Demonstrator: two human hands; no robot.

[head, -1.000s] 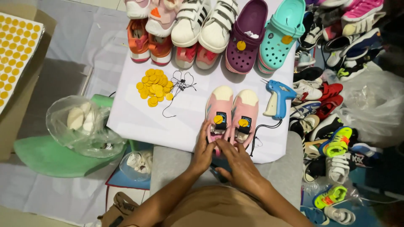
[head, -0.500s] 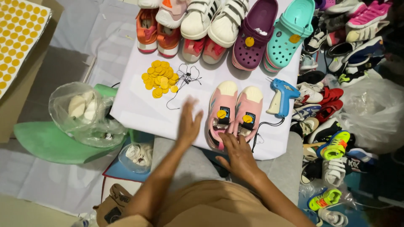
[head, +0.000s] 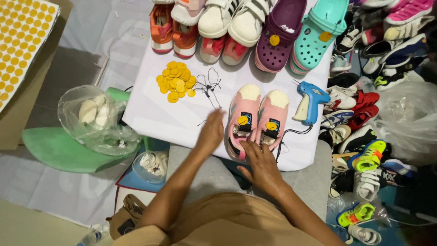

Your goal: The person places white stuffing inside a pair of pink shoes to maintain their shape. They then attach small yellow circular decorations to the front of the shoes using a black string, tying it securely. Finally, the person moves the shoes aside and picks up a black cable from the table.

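A pair of small pink shoes [head: 258,117] lies side by side on a white sheet [head: 159,119], each with a round yellow tag on its strap. My right hand [head: 259,165] rests at the heels of the pair, fingertips touching them. My left hand [head: 212,131] lies flat on the sheet just left of the left shoe, fingers apart, holding nothing. A pile of yellow round tags [head: 175,81] and a tangle of thin black strings [head: 208,85] lie beyond my left hand. A blue tagging gun [head: 309,101] rests to the right of the shoes.
A row of children's shoes and clogs [head: 282,38] lines the far edge of the sheet. More shoes are heaped at the right [head: 364,136]. A clear plastic bag [head: 98,119] sits on a green board at left, near a sheet of yellow stickers [head: 20,41].
My left hand left the pink shoes and moved left and forward onto the sheet toward the strings. My right hand stayed at the heels.
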